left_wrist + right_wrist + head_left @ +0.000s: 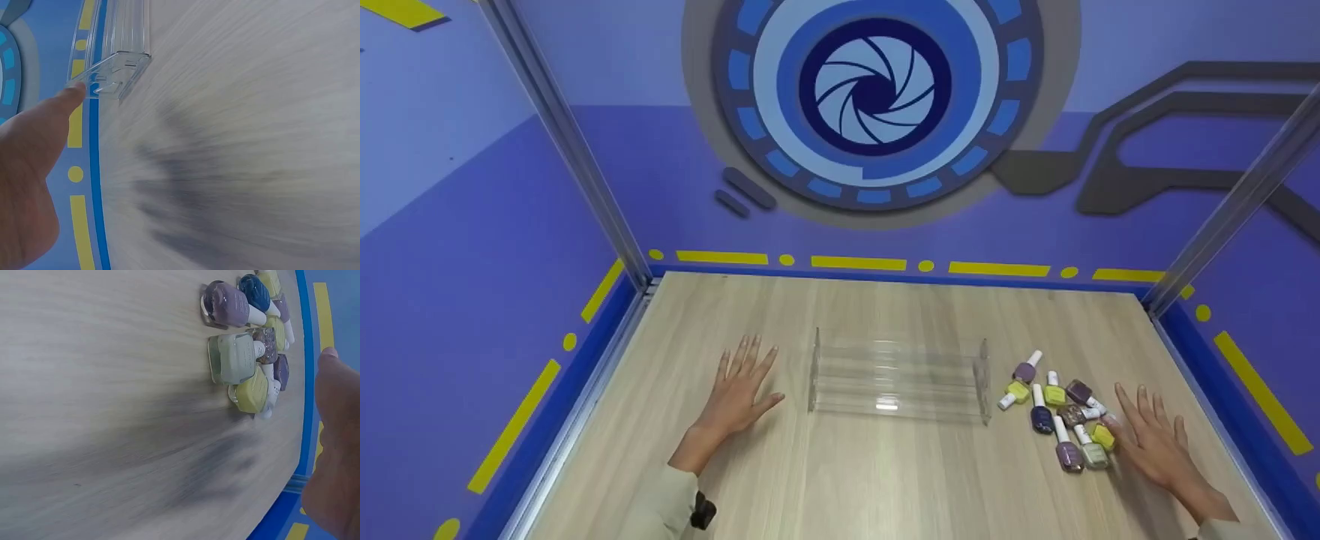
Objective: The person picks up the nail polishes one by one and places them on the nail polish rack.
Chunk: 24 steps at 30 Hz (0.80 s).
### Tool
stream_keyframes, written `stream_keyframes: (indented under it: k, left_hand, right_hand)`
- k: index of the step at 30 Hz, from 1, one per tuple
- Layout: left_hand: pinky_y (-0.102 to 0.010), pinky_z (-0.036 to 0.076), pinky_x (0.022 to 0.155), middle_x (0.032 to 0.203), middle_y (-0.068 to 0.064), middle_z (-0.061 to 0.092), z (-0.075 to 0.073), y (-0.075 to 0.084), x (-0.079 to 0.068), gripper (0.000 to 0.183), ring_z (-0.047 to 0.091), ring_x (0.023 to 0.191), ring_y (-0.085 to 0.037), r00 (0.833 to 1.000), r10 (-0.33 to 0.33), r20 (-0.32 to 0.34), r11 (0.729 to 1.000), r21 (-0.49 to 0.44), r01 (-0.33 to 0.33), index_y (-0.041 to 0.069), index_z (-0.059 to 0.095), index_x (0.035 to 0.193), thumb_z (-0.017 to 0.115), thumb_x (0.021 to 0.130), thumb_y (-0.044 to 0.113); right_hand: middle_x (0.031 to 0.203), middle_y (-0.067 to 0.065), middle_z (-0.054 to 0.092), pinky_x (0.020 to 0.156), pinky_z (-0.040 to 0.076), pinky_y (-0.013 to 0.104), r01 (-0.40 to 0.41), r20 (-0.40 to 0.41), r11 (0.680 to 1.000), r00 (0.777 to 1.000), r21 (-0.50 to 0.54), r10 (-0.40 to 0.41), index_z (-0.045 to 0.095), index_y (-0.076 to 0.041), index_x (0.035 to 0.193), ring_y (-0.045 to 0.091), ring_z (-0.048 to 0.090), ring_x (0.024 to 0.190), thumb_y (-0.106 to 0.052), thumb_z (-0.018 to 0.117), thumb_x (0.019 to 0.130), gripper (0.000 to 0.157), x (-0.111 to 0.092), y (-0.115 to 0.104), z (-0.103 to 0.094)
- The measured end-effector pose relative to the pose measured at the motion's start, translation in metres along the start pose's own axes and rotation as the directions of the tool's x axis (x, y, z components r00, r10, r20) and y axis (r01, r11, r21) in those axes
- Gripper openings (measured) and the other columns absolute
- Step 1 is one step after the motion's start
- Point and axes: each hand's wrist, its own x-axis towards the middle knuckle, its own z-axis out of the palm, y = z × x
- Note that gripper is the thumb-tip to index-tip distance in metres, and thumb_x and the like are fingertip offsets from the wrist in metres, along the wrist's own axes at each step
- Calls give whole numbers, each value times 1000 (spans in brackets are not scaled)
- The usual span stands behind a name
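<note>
Clear rack (896, 386), stepped tiers, upright end panels: centred on the wood-grain table (885, 480), long axis left–right. Polish bottles (1070, 415) (glossy, white caps pointing various ways) lie clustered to its right. Left hand (737, 397), right hand (1155, 442): fingers extended, grasping nothing.

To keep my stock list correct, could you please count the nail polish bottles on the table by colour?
Yellow bottles: 3
Purple bottles, light or dark: 3
Dark blue bottle: 1
Glitter bottle: 1
Pale green bottle: 1
Total: 9
</note>
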Motion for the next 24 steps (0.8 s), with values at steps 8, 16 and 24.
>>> stream_keyframes:
  k: [8,16,24]
  left_hand:
    - [-77,20,118,161,-37,26,6,6,3,69,23,149,-57,994,14,110,961,-275,17,-4,39,153,69,97,21]
    - [-71,26,121,167,-27,21,13,12,6,68,24,153,-50,958,-94,269,861,-462,214,5,32,159,64,102,25]
    - [-63,23,126,166,-25,25,35,26,8,68,24,154,-46,950,-100,295,811,-529,250,3,27,160,59,104,24]
  right_hand:
    - [155,48,3,112,0,85,-80,12,995,997,62,79,12,16,155,66,-2,146,-43,38,110,78,0,9,5]
    - [145,49,35,114,29,75,-208,-141,972,965,110,223,49,23,133,66,34,135,-26,45,109,55,4,-5,24]
    - [112,36,67,70,51,35,-379,-202,895,882,236,427,63,17,120,46,65,101,-24,48,106,46,15,-9,32]
